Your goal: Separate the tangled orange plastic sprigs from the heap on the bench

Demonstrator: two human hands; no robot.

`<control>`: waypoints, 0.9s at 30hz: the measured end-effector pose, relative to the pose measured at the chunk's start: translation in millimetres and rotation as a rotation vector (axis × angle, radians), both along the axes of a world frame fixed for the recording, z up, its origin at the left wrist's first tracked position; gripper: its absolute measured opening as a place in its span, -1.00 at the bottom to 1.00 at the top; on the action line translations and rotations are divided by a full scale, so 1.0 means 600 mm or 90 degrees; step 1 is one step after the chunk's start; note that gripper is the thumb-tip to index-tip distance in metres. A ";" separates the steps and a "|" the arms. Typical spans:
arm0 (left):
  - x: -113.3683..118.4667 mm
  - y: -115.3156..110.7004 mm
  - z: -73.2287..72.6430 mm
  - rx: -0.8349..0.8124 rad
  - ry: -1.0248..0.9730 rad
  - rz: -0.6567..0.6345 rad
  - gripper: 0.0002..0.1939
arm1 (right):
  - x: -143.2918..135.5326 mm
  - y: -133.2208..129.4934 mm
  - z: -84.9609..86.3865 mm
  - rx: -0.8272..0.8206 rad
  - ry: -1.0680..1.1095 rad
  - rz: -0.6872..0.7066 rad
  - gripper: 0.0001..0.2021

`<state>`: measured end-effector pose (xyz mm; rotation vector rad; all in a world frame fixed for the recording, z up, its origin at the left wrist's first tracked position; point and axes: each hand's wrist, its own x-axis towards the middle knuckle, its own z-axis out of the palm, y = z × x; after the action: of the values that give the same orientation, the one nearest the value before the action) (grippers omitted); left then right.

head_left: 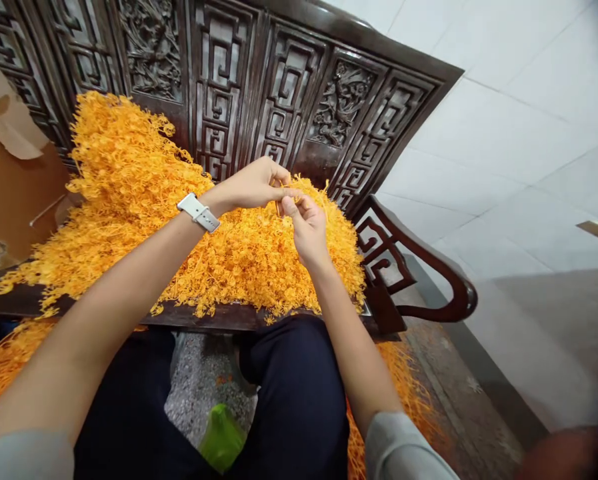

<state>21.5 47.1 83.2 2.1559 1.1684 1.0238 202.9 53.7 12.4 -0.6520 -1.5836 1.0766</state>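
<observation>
A large heap of orange, curly, stringy pieces (pixel 239 260) covers the seat of a dark carved wooden bench (pixel 189 321). Over the right part of the heap, my two hands meet at the fingertips. My left hand (pixel 263 183) reaches in from the left, its fingers closed in a pinch, with a pale watch (pixel 199 212) on the wrist. Thumb and fingers of my right hand (pixel 309 230) are pinched together just against the left fingertips. A thin bit shows between the hands, too small to tell apart from the orange heap behind it.
A torn cardboard box (pixel 19 180) stands at the left on the bench. The carved backrest (pixel 279 93) rises behind the heap, and a curved armrest (pixel 443 293) closes the right end. More orange strands (pixel 413 387) lie below the seat. A green bag (pixel 222 440) is on the floor between my legs.
</observation>
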 end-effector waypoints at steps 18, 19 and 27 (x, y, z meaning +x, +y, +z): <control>-0.110 0.026 0.006 0.060 -0.147 0.275 -0.69 | 0.060 -0.028 0.008 0.012 0.049 0.497 -0.57; -0.117 0.021 0.013 0.063 -0.153 0.268 -0.67 | 0.055 -0.019 0.006 -0.055 0.066 0.361 -0.55; -0.041 0.009 0.020 0.068 -0.096 0.175 -0.62 | 0.000 0.006 0.003 -0.100 0.064 0.007 -0.48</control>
<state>-3.0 52.6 95.1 1.9919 1.3919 1.3693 202.8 57.6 14.2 -0.6843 -1.4284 1.2326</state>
